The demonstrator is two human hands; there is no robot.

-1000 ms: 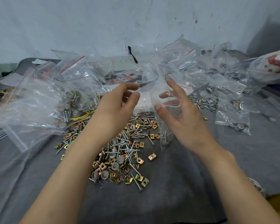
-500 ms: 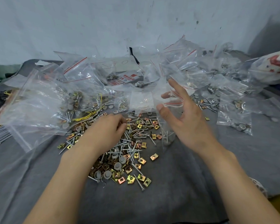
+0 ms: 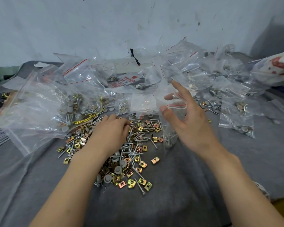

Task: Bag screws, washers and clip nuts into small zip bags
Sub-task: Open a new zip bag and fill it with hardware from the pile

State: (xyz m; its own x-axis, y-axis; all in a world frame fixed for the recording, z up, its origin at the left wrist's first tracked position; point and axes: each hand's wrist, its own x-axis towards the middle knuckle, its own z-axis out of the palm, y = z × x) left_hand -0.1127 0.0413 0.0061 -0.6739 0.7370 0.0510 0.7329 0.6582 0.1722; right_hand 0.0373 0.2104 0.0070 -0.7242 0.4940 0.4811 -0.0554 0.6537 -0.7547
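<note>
A loose pile of silver screws, grey washers and gold clip nuts [image 3: 134, 145] lies on the grey cloth in the middle. My left hand [image 3: 111, 130] rests palm down on the far part of the pile, its fingers curled into the parts; whether they grip anything is hidden. My right hand [image 3: 187, 122] hovers to the right of the pile and holds a small clear zip bag [image 3: 170, 138] by its red-lined mouth, between thumb and fingers. The bag hangs down to the cloth with a few screws and a grey washer in its bottom.
Large clear bags of parts [image 3: 39, 104] are heaped at the left. Many small filled zip bags [image 3: 236, 115] spread across the back and right. A white and red bag [image 3: 275, 69] lies far right. A labelled box [image 3: 128, 81] sits at the back. Grey cloth [image 3: 170, 185] covers the near area.
My left hand has dropped from beside the bag's mouth down onto the pile of parts. My right hand has kept the small bag in nearly the same place.
</note>
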